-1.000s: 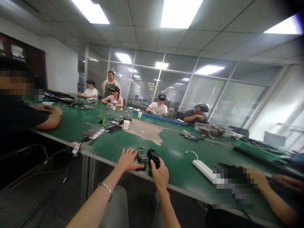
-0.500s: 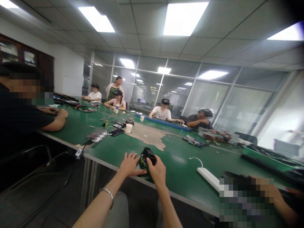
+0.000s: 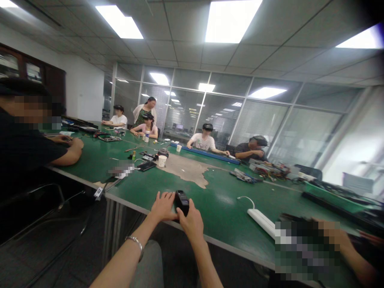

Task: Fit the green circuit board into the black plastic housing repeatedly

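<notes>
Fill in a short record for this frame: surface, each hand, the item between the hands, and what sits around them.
Surface: green tabletop with an irregular tan patch
Right hand: holding a black, box-shaped device, thumb on its near end
Left hand: at the device's left side; firm contact cannot be told
Left wrist: silver-coloured metal bracelet around it
Beyond the hands: upright white cup; flat, dark rectangular phone left of it
Right of the hands: long white strip with a white cord

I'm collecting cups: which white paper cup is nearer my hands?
The white paper cup beside the flat black device; the other cup is farther, near the long blue bar.
</notes>
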{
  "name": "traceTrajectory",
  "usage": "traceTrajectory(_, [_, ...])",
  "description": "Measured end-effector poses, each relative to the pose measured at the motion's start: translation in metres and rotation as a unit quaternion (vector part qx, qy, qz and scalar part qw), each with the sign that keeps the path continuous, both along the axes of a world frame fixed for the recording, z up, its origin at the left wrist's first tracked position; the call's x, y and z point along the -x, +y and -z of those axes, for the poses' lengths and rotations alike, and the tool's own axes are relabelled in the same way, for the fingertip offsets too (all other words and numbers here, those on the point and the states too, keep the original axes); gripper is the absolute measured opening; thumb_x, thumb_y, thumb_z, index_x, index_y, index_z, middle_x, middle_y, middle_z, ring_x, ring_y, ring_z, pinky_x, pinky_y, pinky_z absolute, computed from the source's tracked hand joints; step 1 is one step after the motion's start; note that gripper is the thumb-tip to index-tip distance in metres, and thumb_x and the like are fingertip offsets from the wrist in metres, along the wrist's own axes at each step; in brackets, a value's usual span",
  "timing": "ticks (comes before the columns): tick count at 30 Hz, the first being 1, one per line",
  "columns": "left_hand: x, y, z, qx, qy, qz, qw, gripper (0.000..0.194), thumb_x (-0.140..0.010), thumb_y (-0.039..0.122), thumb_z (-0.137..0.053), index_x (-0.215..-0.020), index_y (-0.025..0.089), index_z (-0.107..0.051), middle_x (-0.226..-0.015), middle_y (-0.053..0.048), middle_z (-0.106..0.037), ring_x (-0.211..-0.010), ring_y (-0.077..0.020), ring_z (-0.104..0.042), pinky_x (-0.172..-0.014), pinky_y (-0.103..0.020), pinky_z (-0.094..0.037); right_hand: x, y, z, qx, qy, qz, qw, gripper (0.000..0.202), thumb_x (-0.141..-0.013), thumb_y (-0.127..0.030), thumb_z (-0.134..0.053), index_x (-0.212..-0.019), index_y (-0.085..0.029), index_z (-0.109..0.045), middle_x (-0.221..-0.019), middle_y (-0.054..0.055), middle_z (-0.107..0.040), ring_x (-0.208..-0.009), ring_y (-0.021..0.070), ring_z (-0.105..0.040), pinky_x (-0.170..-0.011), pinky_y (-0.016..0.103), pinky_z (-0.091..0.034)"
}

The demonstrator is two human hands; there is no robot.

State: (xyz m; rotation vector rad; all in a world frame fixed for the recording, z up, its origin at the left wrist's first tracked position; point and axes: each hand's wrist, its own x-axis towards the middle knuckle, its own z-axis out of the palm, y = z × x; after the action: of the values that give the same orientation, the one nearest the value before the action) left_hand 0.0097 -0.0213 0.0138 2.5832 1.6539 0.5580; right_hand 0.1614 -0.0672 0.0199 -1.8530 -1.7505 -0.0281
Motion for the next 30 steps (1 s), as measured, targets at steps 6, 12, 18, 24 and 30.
traceTrajectory(6, [0.0, 0.001, 0.003, -0.013, -0.005, 0.0, 1.0, 0.088, -0.074, 0.067, -0.047, -0.146, 0.019, -0.031, -0.148, -0.013, -0.04, -0.136, -0.0342, -0.032, -0.114, -0.057, -0.015, 0.002, 0.003, 0.007, -0.024, 0.036, 0.011, 0.999, 0.062, -0.088, -0.049, -0.049, -0.136, -0.011, -0.046, -0.117, 0.016, -0.065, -0.103, 0.03, -0.062, -0.086, 0.035, -0.044])
traceTrajectory(12, [0.001, 0.001, 0.003, -0.013, -0.006, 0.002, 1.0, 0.094, -0.075, 0.076, -0.041, -0.147, 0.018, -0.028, -0.147, -0.013, -0.041, -0.135, -0.0343, -0.032, -0.114, -0.057, -0.015, 0.001, 0.009, -0.002, -0.052, 0.11, -0.004, 0.993, 0.052, -0.088, -0.046, -0.047, -0.129, -0.015, -0.054, -0.109, 0.014, -0.068, -0.103, 0.0261, -0.063, -0.086, 0.032, -0.044])
traceTrajectory(18, [0.001, 0.002, 0.003, 0.003, -0.01, 0.006, 1.0, 0.1, -0.072, 0.084, -0.038, -0.148, 0.02, -0.027, -0.15, -0.012, -0.037, -0.138, -0.0355, -0.028, -0.114, -0.058, -0.013, -0.013, 0.009, -0.019, -0.138, 0.174, 0.017, 0.975, 0.058, -0.086, -0.053, -0.048, -0.129, -0.015, -0.053, -0.113, 0.014, -0.066, -0.102, 0.0257, -0.063, -0.087, 0.032, -0.044])
traceTrajectory(24, [0.0, 0.003, 0.003, 0.001, -0.016, 0.004, 1.0, 0.101, -0.071, 0.087, -0.035, -0.148, 0.022, -0.028, -0.148, -0.012, -0.039, -0.137, -0.0352, -0.029, -0.113, -0.058, -0.013, -0.046, 0.005, 0.005, -0.096, 0.145, 0.115, 0.978, 0.061, -0.086, -0.056, -0.045, -0.131, -0.015, -0.052, -0.104, 0.015, -0.068, -0.094, 0.0293, -0.064, -0.081, 0.035, -0.044])
traceTrajectory(30, [0.0, 0.002, 0.002, 0.003, -0.016, 0.005, 1.0, 0.103, -0.07, 0.087, -0.035, -0.148, 0.02, -0.029, -0.148, -0.013, -0.039, -0.137, -0.035, -0.029, -0.114, -0.057, -0.012, -0.052, 0.003, 0.031, -0.143, 0.048, 0.093, 0.984, 0.058, -0.087, -0.05, -0.048, -0.127, -0.009, -0.054, -0.114, 0.018, -0.064, -0.103, 0.0303, -0.057, -0.089, 0.036, -0.041])
